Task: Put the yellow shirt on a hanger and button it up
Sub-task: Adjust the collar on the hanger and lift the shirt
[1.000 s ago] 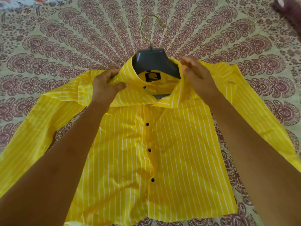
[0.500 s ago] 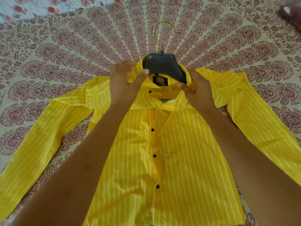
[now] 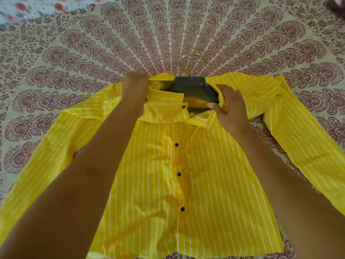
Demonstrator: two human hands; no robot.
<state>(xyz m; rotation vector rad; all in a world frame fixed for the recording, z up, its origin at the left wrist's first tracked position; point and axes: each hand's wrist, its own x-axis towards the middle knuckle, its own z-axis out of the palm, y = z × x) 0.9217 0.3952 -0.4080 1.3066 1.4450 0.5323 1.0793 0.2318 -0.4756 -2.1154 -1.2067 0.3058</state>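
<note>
The yellow shirt (image 3: pixel 205 174) with thin white stripes lies front up on a patterned bedspread, sleeves spread to both sides. Three black buttons run down its closed front, and another sits at the collar band. A dark grey hanger (image 3: pixel 192 88) with a gold hook (image 3: pixel 192 62) shows inside the open neck; its arms are hidden under the cloth. My left hand (image 3: pixel 135 86) grips the left side of the collar near the hanger's top. My right hand (image 3: pixel 230 107) pinches the right side of the collar beside the hanger.
The bedspread (image 3: pixel 93 53) with its maroon fan pattern stretches all round the shirt. A pale floral cloth (image 3: pixel 28 8) shows at the top left corner. Something dark (image 3: pixel 337 4) sits at the top right corner.
My left hand has slid up along the collar towards the hanger's top, folding the collar band across the neck. The label is now hidden. My right hand stays on the right side of the collar.
</note>
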